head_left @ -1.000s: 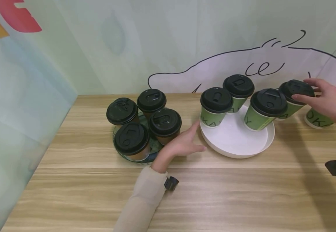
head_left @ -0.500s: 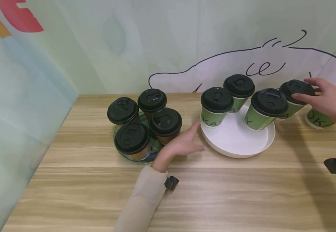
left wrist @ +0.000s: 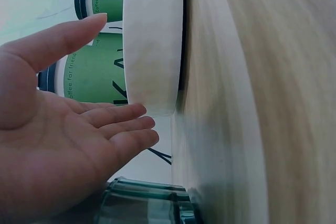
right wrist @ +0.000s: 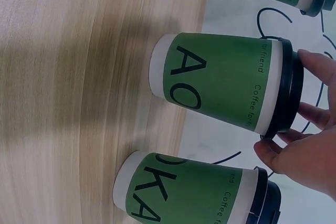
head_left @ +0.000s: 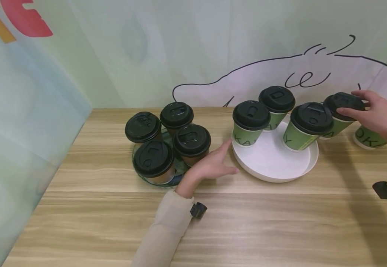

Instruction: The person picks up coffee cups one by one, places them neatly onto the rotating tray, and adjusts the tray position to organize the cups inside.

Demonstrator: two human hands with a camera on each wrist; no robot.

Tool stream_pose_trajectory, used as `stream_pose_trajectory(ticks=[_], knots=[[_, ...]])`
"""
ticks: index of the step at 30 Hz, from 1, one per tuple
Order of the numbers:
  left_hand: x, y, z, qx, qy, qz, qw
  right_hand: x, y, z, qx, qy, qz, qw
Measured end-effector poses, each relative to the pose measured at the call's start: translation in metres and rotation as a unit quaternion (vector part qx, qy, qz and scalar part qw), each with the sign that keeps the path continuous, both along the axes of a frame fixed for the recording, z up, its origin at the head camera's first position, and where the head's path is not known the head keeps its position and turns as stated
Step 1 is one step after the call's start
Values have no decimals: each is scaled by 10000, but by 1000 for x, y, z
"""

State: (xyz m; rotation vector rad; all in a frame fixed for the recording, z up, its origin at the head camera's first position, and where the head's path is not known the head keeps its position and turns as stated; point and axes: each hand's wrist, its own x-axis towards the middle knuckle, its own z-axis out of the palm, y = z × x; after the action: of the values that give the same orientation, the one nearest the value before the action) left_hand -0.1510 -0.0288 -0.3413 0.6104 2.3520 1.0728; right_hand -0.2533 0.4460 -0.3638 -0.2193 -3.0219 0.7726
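Note:
My right hand point(head_left: 377, 113) holds the black lid of a green paper coffee cup point(head_left: 337, 128) between thumb and fingers. That cup stands upright on the table just right of a round white tray point(head_left: 275, 174). In the right wrist view the fingertips point(right wrist: 269, 153) sit at the lid's edge. Open, with thumb and fingers spread, my left hand point(head_left: 213, 165) is at the tray's left side, its fingertips right by the rim. On the tray stand three lidded green cups, one at left point(head_left: 246, 135), one at back point(head_left: 273, 120), one at right point(head_left: 297, 137).
Another green cup point(head_left: 368, 138) stands at the far right, partly behind my right hand. To the left, several brown cups with black lids point(head_left: 153, 159) crowd a greenish glass plate point(head_left: 171, 183), close beside my left forearm. A printed backdrop point(head_left: 200, 48) rises behind the table.
The head view has shifted slightly, so the scene sits a little further right. Both hands and all the cups keep their places.

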Motion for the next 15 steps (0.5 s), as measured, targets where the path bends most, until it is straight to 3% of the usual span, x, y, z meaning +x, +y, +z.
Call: stream_pose_trajectory(ticks=[15], knots=[[1, 1, 1, 3, -18, 53, 10000, -2, -4, -3, 93, 118, -62, 9999]])
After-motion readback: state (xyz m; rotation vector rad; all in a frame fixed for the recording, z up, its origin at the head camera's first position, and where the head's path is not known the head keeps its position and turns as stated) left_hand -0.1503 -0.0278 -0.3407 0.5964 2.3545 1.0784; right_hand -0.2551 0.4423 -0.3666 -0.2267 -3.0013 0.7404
